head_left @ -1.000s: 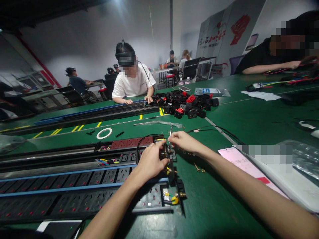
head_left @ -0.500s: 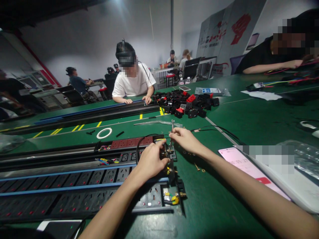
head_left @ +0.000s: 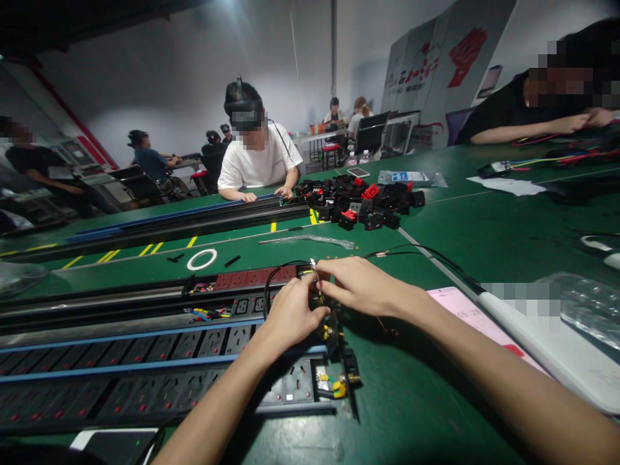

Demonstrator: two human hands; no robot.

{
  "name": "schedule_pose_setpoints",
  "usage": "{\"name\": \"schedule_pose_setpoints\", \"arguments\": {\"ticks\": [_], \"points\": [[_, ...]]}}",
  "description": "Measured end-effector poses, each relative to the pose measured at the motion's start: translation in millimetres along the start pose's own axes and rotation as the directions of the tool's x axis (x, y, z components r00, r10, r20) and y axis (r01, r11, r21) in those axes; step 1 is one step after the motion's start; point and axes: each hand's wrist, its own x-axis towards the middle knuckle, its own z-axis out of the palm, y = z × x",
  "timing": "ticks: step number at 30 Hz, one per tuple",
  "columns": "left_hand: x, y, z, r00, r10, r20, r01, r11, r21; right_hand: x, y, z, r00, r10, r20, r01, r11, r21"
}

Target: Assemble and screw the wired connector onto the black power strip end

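My left hand is closed around the end of a power strip, at its small end plate; the thumb and fingers hide most of that piece. From the right, my right hand pinches a small metal wrench, whose shiny end shows above the fingertips. The wrench is at the strip's end, close to my left fingers; exactly what it touches is hidden. Below my left hand, yellow-sleeved wire terminals and a brass bolt show at the end of the nearest socket strip.
Several socket strips lie side by side at left. Behind them are a white ring and a pile of black and red socket modules. A phone lies under my right forearm, beside a white device. Co-workers sit across the table.
My right hand has moved left with the wrench, from beside the strip's end to against my left fingers. My left hand stays nearly in place.
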Motion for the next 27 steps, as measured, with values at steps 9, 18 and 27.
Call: {"name": "schedule_pose_setpoints", "arguments": {"ticks": [9, 18, 27], "points": [[1.2, 0.0, 1.0, 1.0, 0.007, 0.005, -0.007, 1.0, 0.002, 2.4, -1.7, 4.6, 1.0, 0.007, -0.019, -0.006, 0.995, 0.096], [0.6, -0.4, 0.1, 0.999, -0.026, 0.036, 0.025, 0.999, 0.019, 17.7, 36.4, 40.8, 0.905, 0.409, -0.119, -0.307, 0.819, 0.485], [-0.7, -1.6, 1.7, 0.999, -0.036, 0.022, 0.036, 0.999, 0.003, 19.1, 46.7, 62.3, 0.771, 0.587, 0.249, -0.551, 0.417, 0.723]]}}
